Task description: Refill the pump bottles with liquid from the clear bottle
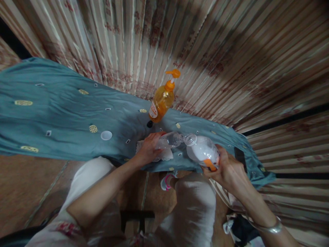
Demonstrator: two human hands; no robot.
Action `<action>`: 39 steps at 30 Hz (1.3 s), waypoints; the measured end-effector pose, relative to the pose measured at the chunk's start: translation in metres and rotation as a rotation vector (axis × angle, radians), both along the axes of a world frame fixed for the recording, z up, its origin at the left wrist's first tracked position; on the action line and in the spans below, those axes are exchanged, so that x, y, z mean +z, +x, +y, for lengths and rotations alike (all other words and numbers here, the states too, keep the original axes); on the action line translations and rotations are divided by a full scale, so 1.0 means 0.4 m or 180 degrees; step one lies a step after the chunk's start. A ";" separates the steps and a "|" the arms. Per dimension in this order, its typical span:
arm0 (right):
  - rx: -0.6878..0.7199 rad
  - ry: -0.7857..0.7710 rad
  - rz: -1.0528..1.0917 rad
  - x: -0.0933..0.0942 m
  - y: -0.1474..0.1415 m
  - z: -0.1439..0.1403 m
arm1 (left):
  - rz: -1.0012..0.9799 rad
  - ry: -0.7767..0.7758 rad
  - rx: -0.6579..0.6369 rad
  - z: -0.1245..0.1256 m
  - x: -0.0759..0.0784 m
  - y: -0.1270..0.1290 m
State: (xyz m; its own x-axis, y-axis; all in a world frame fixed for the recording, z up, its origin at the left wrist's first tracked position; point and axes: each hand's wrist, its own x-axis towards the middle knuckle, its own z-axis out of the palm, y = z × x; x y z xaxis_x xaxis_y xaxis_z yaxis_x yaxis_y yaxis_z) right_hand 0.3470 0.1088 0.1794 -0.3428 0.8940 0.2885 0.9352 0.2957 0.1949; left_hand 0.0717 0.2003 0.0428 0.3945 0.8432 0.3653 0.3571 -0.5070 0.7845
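Note:
My left hand (150,148) is wrapped round a small clear bottle (170,140), tilted with its neck to the right. In my right hand (227,165) is a larger clear bottle (203,148) with an orange label patch and whitish contents, tipped so its mouth points left. The two bottle necks meet or nearly meet; I cannot tell whether they touch. Beneath the small bottle lies a white tissue (164,156). Beyond my hands stands an orange pump bottle (161,103), with a small black cap (149,124) at its foot.
A white round lid (106,135) lies to the left on the teal patterned cloth (64,120). A dark phone-like slab (240,158) rests by my right wrist. A pleated floral curtain (154,41) hangs behind the table. A bag with dark items (243,230) is at lower right.

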 end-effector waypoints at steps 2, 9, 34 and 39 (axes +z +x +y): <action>-0.0020 0.0007 -0.0003 0.001 -0.001 0.000 | 0.0036 -0.0037 -0.0010 0.000 0.004 0.000; -0.0074 -0.0042 -0.0032 0.001 0.000 0.000 | 0.0096 -0.0039 -0.0018 0.004 0.005 0.001; 0.0120 0.0134 -0.0097 0.011 -0.004 0.001 | 0.0031 0.0016 0.0026 0.001 -0.009 0.003; 0.0092 0.0071 -0.0100 0.014 -0.005 0.001 | 0.0058 -0.0039 -0.0021 0.004 -0.003 0.003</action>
State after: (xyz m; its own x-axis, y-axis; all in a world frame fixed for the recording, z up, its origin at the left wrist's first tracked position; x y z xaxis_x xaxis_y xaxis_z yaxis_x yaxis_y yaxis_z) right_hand 0.3450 0.1092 0.1849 -0.3776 0.8771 0.2969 0.9196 0.3177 0.2310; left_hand 0.0729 0.2017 0.0418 0.4066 0.8449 0.3476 0.3682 -0.4997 0.7840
